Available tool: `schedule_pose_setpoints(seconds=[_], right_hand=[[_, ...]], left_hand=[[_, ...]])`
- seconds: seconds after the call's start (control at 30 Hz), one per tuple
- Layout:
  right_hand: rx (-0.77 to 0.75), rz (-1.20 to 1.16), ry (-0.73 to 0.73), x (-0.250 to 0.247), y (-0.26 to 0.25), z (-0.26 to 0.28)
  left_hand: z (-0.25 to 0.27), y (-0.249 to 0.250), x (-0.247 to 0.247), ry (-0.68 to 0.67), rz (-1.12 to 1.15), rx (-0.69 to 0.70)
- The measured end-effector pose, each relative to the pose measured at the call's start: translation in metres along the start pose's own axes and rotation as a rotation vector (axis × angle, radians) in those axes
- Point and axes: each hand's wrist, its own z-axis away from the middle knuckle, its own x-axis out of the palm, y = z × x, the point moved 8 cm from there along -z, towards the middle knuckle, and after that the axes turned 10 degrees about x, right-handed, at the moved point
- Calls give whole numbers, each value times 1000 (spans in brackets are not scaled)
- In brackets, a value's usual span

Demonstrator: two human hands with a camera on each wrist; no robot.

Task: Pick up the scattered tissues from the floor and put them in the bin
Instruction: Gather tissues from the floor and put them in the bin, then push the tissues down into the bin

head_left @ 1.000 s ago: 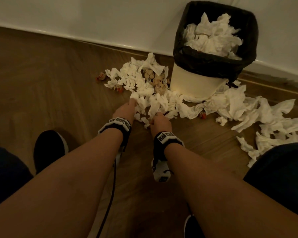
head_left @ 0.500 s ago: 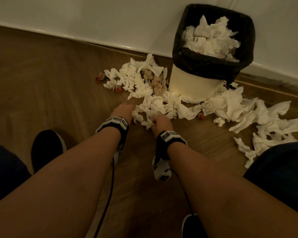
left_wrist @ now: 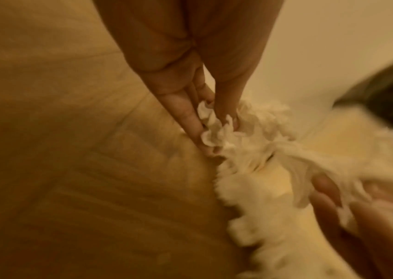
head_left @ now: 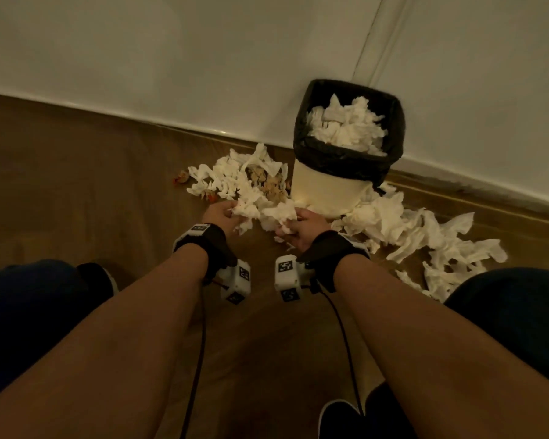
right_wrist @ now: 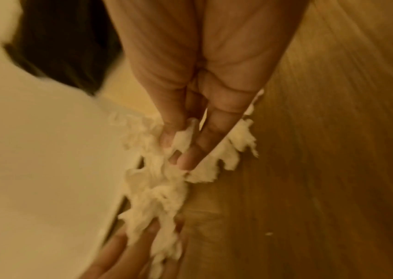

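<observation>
A white bin (head_left: 327,191) with a black liner (head_left: 346,160) stands against the wall, heaped with tissues (head_left: 346,128). White tissues lie scattered on the floor to its left (head_left: 232,175) and right (head_left: 425,236). Both hands hold one bunch of tissues (head_left: 263,213) lifted just above the floor in front of the bin. My left hand (head_left: 222,213) pinches its left end (left_wrist: 217,130). My right hand (head_left: 301,228) grips its right end (right_wrist: 181,139). The wrist views are blurred.
Brown crumpled scraps (head_left: 267,182) sit in the left tissue pile, and a reddish scrap (head_left: 181,177) lies at its far left. A white wall (head_left: 203,74) runs behind. My knees (head_left: 514,305) and a dark shoe (head_left: 95,277) flank the wooden floor (head_left: 76,185).
Both hands have closed on a bunch of tissues, turned inward and lifted it off the floor toward the bin. The head view has pulled back and tilted up.
</observation>
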Motion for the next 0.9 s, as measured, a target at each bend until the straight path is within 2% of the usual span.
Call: schedule_pose_setpoints(seconds=[0.07,0.2,0.37,0.47,0.53,0.7,0.9], right_hand=[[-33,-131,-72,6,-23,20],[-156,-77,-151,13,-81,70],[-301,-99,-136,-1,-145,125],[-351,-84,-126,-12,-172,146],[-383,-78,-118,-21,-186,155],[-476,-173,-90,-47,-206,157],[-569,-210,90,-89,-230,147]], left_hand=[[-2,25,-1,20,129,64],[-5,78,-12,96,283,157],[-6,143,-35,220,414,312],[-3,177,-43,251,471,411],[0,200,-44,252,479,482],[1,241,-40,229,554,540],[-2,283,-37,253,571,670]])
